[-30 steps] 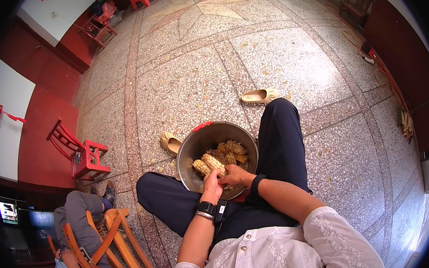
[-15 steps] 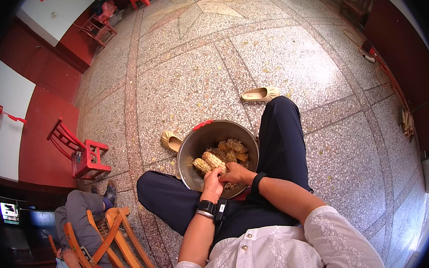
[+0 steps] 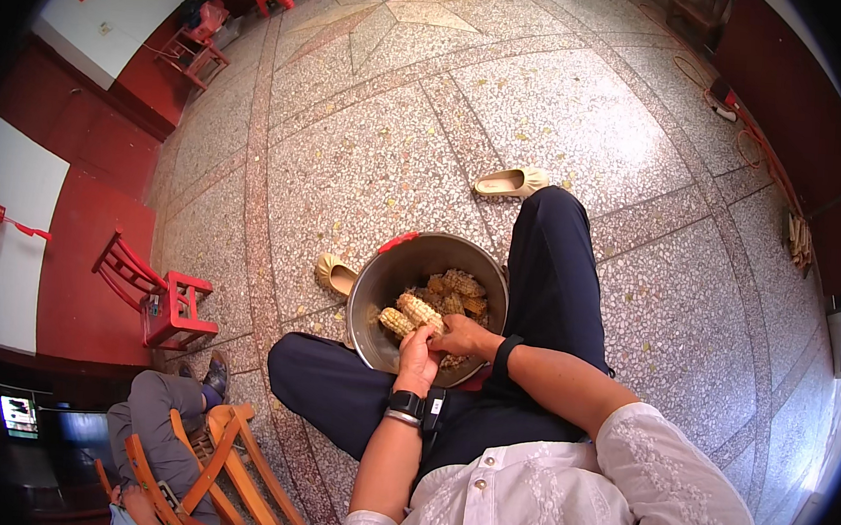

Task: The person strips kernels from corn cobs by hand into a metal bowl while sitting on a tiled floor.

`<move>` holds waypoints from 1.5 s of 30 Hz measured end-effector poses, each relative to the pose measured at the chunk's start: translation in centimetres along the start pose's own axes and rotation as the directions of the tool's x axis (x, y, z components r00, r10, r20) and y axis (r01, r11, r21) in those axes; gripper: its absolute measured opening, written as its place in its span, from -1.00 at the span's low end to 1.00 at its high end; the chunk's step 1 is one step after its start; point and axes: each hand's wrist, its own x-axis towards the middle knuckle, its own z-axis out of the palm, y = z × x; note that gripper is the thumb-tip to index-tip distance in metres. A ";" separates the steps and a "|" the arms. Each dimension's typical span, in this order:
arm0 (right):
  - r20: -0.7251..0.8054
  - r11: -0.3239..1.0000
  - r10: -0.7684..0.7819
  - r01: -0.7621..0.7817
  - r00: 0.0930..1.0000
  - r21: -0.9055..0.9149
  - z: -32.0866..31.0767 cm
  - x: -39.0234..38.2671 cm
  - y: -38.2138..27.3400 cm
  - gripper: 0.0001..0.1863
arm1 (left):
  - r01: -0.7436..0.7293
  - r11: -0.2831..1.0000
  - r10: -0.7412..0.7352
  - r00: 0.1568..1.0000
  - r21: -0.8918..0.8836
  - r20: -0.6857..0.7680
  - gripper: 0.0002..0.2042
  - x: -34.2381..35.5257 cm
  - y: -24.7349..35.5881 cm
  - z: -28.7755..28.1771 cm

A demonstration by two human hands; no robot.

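Between my legs stands a round metal pot [image 3: 363, 302] with a red piece on its rim. Over its inside, my left hand [image 3: 417, 362] and my right hand [image 3: 464, 338] are closed together round the lower end of a pale yellow corn cob [image 3: 419, 309]. Part of that cob shows bare of kernels. Right beside it lies another corn cob [image 3: 396, 321]; whether my left fingers touch it, I cannot tell. Deeper in the pot are several stripped cobs [image 3: 460, 285]. My fingertips are partly hidden behind the cob and each other.
Cream shoes stand beyond the pot, one at its left [image 3: 336, 274] and one farther off [image 3: 511, 183]. A red chair [image 3: 178, 309] is at the left. Lower left, another person's grey-trousered leg [image 3: 147, 414] shows by a wooden chair [image 3: 231, 464]. Small bits dot the speckled floor [image 3: 368, 181].
Both hands keep their grip in nearly the same place. The held corn cob has shifted slightly, and more of its bare side shows.
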 end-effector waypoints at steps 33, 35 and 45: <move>0.022 0.999 -0.007 0.006 1.000 0.036 0.6 0.5 0.6 -0.41 | 0.026 0.999 -0.022 0.997 0.044 -0.073 -0.80 0.2 -0.1 -0.3; 0.031 0.999 -0.015 0.013 0.999 0.046 0.5 0.3 0.4 -0.41 | 0.038 0.999 -0.036 0.998 0.030 -0.055 -0.80 0.1 0.0 -0.3; 0.026 1.000 0.013 -0.014 1.000 0.027 0.2 -0.2 -0.5 -0.39 | 0.077 0.994 -0.079 0.997 -0.075 -0.025 -0.87 1.0 -0.3 -1.2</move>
